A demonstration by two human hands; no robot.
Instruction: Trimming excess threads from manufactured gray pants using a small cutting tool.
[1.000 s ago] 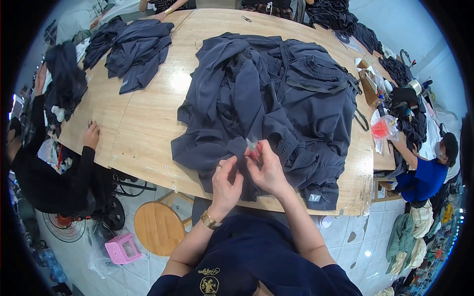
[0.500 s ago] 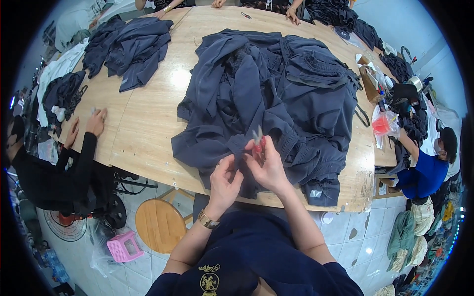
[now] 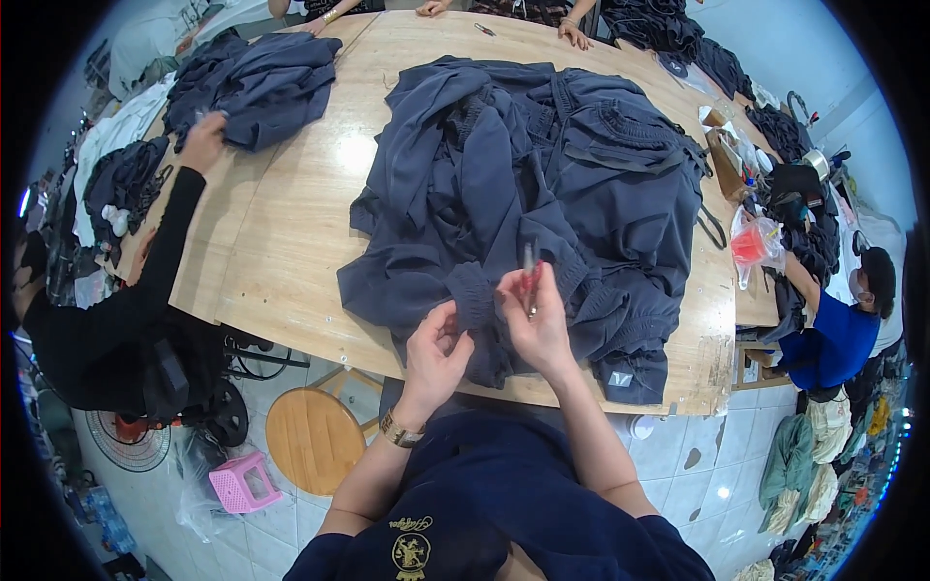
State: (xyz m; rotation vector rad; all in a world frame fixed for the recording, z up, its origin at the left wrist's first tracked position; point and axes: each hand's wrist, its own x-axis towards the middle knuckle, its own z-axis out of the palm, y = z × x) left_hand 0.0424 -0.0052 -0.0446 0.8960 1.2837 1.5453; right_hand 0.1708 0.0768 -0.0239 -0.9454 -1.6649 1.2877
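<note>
A heap of dark grey garments (image 3: 620,208) with gathered elastic edges lies on the table in front of me. My left hand (image 3: 438,353) is closed at its near edge, its curled fingers on a gathered cuff (image 3: 472,293). Part of that grip is hidden behind the fingers. Just right of it, my right hand (image 3: 538,329) is wrapped round small red-handled thread snips (image 3: 530,275). Their blades point away from me over the cloth, slightly blurred.
Another dark garment pile (image 3: 281,92) lies at the far left, with a co-worker's hand (image 3: 203,143) on it. A wooden stool (image 3: 315,441) and a pink plastic stool (image 3: 244,484) stand on the floor at left. Bags and cloth line the right side, by a person in blue (image 3: 833,324).
My right hand has shifted slightly right with the snips, apart from my left hand. The left hand has barely moved. The co-worker at left has reached out and pulled at the far-left pile.
</note>
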